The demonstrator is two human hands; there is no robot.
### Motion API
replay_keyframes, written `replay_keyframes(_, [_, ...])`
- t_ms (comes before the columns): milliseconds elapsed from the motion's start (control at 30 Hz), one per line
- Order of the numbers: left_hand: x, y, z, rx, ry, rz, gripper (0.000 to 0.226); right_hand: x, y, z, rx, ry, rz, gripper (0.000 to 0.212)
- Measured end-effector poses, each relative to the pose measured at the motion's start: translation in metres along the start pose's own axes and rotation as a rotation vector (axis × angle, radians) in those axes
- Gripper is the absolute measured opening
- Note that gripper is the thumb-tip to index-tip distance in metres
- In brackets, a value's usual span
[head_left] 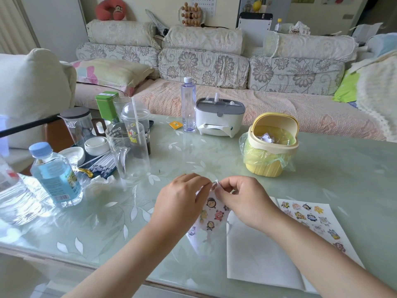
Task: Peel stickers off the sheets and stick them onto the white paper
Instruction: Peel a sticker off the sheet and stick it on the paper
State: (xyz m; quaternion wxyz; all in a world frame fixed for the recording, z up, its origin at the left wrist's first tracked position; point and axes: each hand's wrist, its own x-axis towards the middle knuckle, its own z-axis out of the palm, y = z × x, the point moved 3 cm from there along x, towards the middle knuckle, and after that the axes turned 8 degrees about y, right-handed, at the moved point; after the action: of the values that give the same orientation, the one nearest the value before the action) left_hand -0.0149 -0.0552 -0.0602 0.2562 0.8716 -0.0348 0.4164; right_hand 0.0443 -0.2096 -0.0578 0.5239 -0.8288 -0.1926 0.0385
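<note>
Glass table (322, 168) before a sofa (214, 67); a bin (271, 147) and a jug (129, 151) near. My left hand (182, 203) and right hand (240, 201) pinch the sheet (211, 214) top.

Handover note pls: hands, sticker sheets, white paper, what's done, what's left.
Left hand: pinches the top edge of the held sticker sheet.
Right hand: pinches there too, apparently peeling a sticker.
White paper: flat on the table, visible part bare.
Second sticker sheet: flat, right of the paper.
Done: nothing visibly stuck.
Left: finish peel, stick, repeat.
</note>
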Motion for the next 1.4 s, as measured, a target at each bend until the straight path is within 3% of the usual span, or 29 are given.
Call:
replay_keyframes(100, [0.0,0.002,0.001,-0.009,0.016,0.006,0.032,-0.002,0.005,0.005,0.03,-0.07,0.081,0.022])
replay_keyframes(233, [0.004,-0.006,0.002,0.125,-0.016,0.107,0.025,0.002,0.01,0.003,0.013,0.012,0.126,0.008])
replay_keyframes(267, [0.005,-0.009,0.004,0.127,-0.047,0.134,0.026,0.003,0.011,0.001,-0.064,0.041,0.105,0.008])
replay_keyframes(367, [0.003,-0.016,0.009,0.144,-0.115,0.22,0.03,0.001,0.01,-0.002,-0.367,0.094,-0.097,0.037])
replay_keyframes(467, [-0.003,-0.017,0.016,0.129,-0.135,0.266,0.033,-0.001,0.004,0.0,-0.486,0.115,-0.246,0.023])
replay_keyframes(633, [-0.014,-0.023,0.03,0.075,-0.16,0.184,0.036,0.003,0.015,0.005,-0.683,0.044,-0.246,0.012])
replay_keyframes(767, [-0.026,-0.027,0.04,0.026,-0.349,0.056,0.025,0.008,0.033,0.009,-0.728,0.018,-0.153,0.017])
replay_keyframes(900, [-0.04,-0.027,0.044,-0.022,-0.449,0.103,0.015,0.012,0.043,0.013,-0.806,-0.001,-0.147,0.019])
replay_keyframes(1067, [-0.048,-0.033,0.051,-0.019,-0.475,0.178,0.03,0.013,0.042,0.024,-0.906,-0.054,-0.308,0.018])
replay_keyframes(1267, [-0.052,-0.037,0.051,-0.002,-0.475,0.193,0.033,0.02,0.057,0.017,-0.624,-0.011,0.072,0.014])
replay_keyframes(1400, [-0.051,-0.038,0.051,-0.006,-0.521,0.188,0.028,0.025,0.061,0.015,-0.512,0.02,0.14,0.015])
